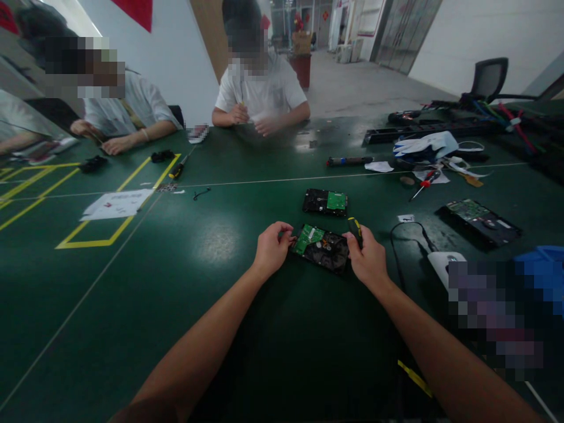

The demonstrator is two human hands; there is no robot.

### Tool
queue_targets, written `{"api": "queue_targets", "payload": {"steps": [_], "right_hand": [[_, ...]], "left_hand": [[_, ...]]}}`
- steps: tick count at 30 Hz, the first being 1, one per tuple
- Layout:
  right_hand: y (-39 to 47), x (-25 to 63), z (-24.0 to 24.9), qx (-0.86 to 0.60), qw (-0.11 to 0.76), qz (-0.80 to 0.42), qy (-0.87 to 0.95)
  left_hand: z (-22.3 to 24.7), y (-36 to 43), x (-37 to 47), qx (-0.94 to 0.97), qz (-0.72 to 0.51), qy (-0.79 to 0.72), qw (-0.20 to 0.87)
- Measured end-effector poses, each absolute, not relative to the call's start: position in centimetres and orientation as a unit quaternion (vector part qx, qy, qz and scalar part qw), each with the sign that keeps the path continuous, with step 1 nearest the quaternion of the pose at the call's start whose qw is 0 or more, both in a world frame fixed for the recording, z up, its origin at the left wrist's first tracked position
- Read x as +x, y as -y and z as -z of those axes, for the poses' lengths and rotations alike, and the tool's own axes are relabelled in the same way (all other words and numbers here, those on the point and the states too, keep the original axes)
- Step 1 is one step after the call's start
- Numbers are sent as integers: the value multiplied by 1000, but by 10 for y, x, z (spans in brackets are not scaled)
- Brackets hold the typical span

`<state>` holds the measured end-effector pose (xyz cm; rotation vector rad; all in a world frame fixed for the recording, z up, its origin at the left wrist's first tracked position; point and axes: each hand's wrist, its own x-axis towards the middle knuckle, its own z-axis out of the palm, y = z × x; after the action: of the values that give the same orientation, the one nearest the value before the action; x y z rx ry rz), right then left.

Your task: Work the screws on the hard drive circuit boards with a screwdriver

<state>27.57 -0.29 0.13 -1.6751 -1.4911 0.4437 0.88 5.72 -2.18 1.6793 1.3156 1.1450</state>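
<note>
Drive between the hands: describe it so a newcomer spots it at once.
Start at the green table, near side. Between the left hand and right hand, which holds a yellow-and-black handle, is a black drive, green board toward its left. The drive just beyond has green on its right; the one farther right has no hand at it.

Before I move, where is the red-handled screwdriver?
In the head view, the red-handled screwdriver lies on the table to the right, beyond the right hand, just on the near side of the white-and-blue gloves.
</note>
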Motion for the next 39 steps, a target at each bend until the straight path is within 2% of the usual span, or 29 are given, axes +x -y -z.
{"api": "queue_targets", "payload": {"steps": [12, 16, 20, 23, 30, 39], "right_hand": [[0, 279, 3, -654, 436, -199, 585], [-1, 279, 4, -656, 434, -196, 585], [1, 279, 0, -656, 433, -203, 583], [2, 278, -2, -659, 431, -212, 579], [1, 278, 0, -664, 429, -203, 578], [3, 276, -4, -670, 423, -214, 571]], "left_hand": [[19, -72, 2, 685, -455, -511, 252], [11, -92, 14, 689, -452, -494, 277], [14, -110, 31, 630, -488, -475, 373], [20, -114, 35, 599, -505, -469, 408], [25, -108, 30, 592, -506, -443, 444], [23, -107, 33, 636, -487, -428, 419]]}}
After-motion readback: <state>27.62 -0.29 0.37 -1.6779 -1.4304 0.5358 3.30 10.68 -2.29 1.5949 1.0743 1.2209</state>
